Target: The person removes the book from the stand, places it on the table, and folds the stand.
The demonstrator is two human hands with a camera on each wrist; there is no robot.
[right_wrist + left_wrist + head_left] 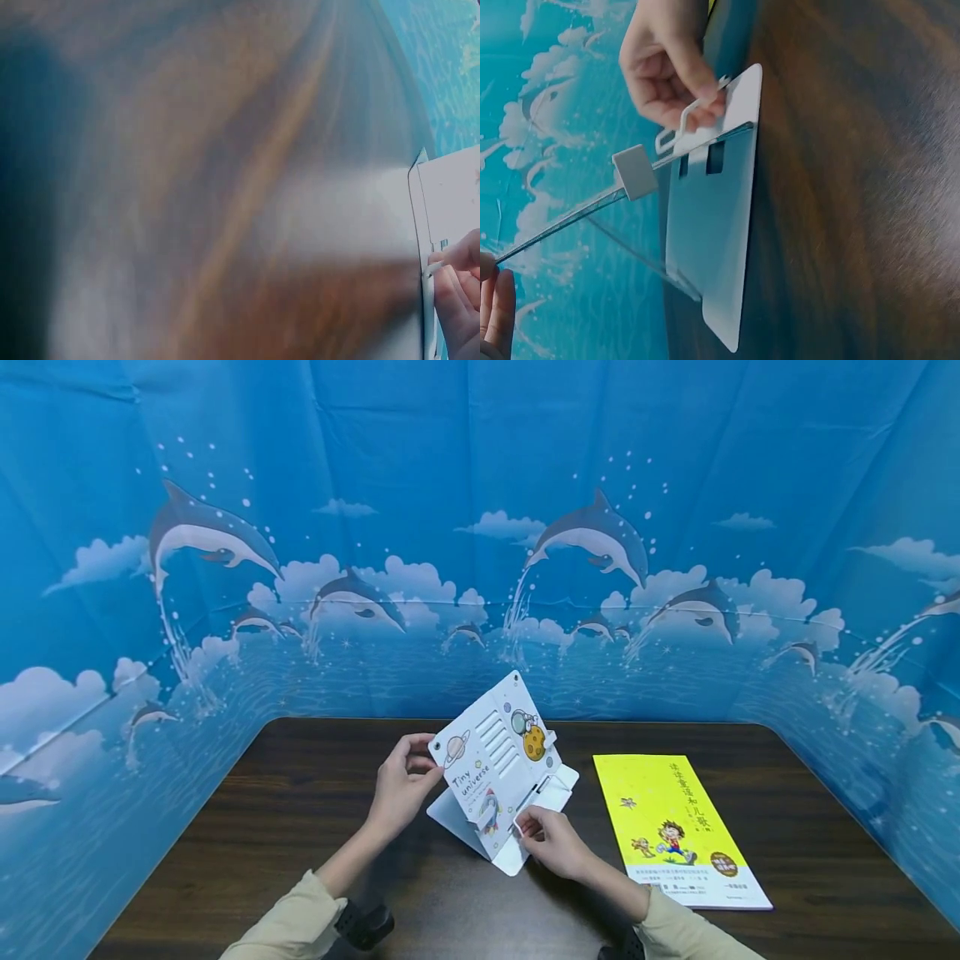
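A white folding book stand (465, 745) printed with "Tiny universe" and space pictures stands on the table, its panel propped up at a tilt over a flat base (724, 202). At the panel's left edge my left hand (402, 781) pinches the corner between thumb and fingers. Low at the front, my right hand (553, 839) pinches a white bent wire page holder (689, 112) near the base. A small white ledge (634, 172) juts from the panel in the left wrist view. In the right wrist view, the right hand (459, 292) shows only partly, at the edge.
To the right of the stand lies a yellow book (645, 802) with a cartoon child on its cover. The dark wooden table (300, 793) meets a blue dolphin-print cloth (450, 460) along its back and sides.
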